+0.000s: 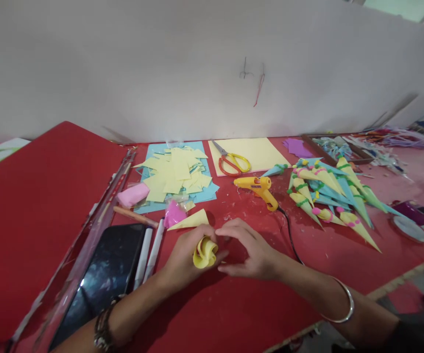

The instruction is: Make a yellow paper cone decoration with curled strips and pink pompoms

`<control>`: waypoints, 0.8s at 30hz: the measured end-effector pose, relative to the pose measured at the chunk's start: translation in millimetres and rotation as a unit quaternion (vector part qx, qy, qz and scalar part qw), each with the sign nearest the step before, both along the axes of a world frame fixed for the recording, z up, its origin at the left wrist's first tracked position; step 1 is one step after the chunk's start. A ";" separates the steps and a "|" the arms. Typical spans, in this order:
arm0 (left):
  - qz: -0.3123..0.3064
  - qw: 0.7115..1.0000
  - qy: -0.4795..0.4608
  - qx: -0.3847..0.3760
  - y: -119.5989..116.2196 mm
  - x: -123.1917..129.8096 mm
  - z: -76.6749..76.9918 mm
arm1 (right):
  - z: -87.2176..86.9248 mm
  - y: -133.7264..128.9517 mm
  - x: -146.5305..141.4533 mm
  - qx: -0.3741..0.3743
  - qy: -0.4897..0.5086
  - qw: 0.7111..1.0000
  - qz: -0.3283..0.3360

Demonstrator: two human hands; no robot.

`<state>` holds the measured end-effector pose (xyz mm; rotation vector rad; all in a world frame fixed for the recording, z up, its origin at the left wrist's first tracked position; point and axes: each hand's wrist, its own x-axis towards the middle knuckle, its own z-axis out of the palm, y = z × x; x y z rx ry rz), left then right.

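My left hand [188,250] is wrapped round a rolled yellow paper piece [205,252], whose open, folded end faces up toward the camera. Just to its right is my right hand [251,249], fingers curved and apart, with its fingertips close to the left hand and nothing visible between them. A flat yellow paper cone [191,220] lies right behind the left hand. Beyond the hands rests a yellow glue gun [258,188], its nozzle pointing left. Scissors with red and yellow handles [233,164] lie on a pale yellow sheet [263,149].
Yellow paper pieces [178,169] lie piled on blue sheets [206,193]. Decorated cones [330,184] are heaped right of the glue gun. A black phone [105,274], white markers [154,250] and pink clay [175,214] are at the left. A black cord [291,233] crosses the red table [234,314].
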<state>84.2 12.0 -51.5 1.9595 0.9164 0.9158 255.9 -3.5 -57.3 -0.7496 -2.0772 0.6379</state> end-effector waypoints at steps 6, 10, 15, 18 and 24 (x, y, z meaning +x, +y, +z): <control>0.018 1.000 -0.018 -0.007 0.0 1.6 2.2 | 2.1 -0.3 0.7 -0.014 -0.007 1.000 -0.007; 0.011 0.999 -0.036 0.001 1.2 0.7 1.9 | 1.0 1.8 2.2 -0.028 -0.029 0.999 -0.009; 0.014 0.998 -0.047 0.028 4.9 -2.0 6.9 | -2.8 3.9 4.4 -0.047 -0.042 0.998 -0.029; 0.043 0.994 -0.028 0.094 11.8 -7.3 14.0 | -3.7 4.3 4.7 -0.046 -0.051 0.997 -0.037; 0.147 0.975 0.007 0.168 31.4 -19.9 23.6 | -4.3 6.3 4.0 -0.038 -0.074 0.996 -0.041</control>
